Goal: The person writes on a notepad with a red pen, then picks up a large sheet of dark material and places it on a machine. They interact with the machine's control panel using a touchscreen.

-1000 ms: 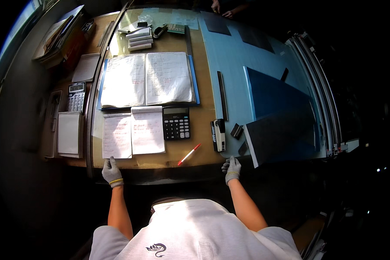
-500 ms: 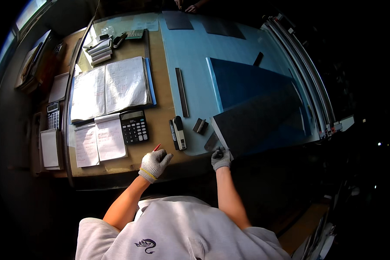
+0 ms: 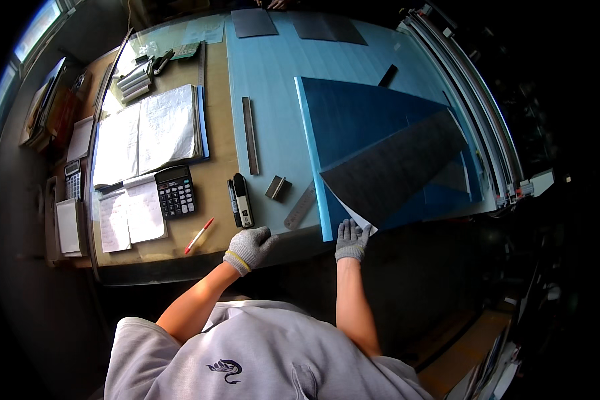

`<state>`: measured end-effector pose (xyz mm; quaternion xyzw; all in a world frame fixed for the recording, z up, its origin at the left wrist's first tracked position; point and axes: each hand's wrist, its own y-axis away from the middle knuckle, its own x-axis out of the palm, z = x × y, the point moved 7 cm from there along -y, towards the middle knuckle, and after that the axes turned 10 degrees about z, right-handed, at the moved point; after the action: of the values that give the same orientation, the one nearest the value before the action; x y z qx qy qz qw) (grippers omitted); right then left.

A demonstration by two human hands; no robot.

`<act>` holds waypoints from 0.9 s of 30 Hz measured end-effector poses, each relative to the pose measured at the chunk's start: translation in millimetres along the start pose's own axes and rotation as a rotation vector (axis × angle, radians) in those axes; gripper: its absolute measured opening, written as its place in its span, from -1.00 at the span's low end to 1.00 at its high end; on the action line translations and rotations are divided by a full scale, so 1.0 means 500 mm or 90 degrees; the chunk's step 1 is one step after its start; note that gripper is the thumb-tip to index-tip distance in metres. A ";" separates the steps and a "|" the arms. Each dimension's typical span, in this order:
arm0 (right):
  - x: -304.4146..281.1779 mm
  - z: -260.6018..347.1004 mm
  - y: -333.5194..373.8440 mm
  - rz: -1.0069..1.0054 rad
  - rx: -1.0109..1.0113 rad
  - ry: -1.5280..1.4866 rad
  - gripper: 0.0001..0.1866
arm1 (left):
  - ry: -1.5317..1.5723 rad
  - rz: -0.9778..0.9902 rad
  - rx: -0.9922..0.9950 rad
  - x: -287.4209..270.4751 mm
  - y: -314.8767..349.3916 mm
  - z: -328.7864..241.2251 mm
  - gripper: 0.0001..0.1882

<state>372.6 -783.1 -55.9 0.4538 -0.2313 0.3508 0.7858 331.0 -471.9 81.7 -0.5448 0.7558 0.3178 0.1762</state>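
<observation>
My left hand [image 3: 250, 248], in a grey knit glove, hovers at the table's front edge below a stapler [image 3: 243, 201]. Its fingers are curled, with nothing showing in them. A red-and-white pen [image 3: 199, 235] lies to its left. My gloved right hand [image 3: 351, 241] is palm up at the near corner of a dark grey sheet [image 3: 397, 170]. Its fingers are stretched, and the thumb lies against the sheet's white, lifted edge. Beneath is a large blue sheet [image 3: 360, 110] with a light-blue left border. A metal ruler [image 3: 301, 207] lies beside that border.
An open ledger [image 3: 167, 127], a notepad [image 3: 145, 208] and a black calculator [image 3: 176, 193] lie left. A dark bar [image 3: 250, 137] and a small metal block [image 3: 278, 188] are mid-table. Metal rails [image 3: 470, 107] line the right. Another person's hands [image 3: 273, 4] are at the far edge.
The red pen has left my left hand and lies on the table. The ruler, formerly by my right hand, lies flat. The dark sheet has shifted right, uncovering more of the blue sheet.
</observation>
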 end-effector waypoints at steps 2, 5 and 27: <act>0.014 -0.002 0.011 0.003 0.036 -0.037 -0.15 | 0.008 0.016 0.009 0.013 -0.009 -0.014 -0.61; 0.037 -0.041 0.022 0.069 0.120 -0.025 -0.05 | 0.010 0.025 0.037 0.022 -0.016 -0.027 -0.59; -0.285 0.446 0.179 -0.404 -0.373 0.308 -0.70 | 0.036 0.208 0.077 0.124 -0.038 -0.020 -0.52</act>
<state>202.2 -996.4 3.3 0.1672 0.0186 0.1095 0.9797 328.3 -526.7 45.5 -0.4117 0.8567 0.2808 0.1329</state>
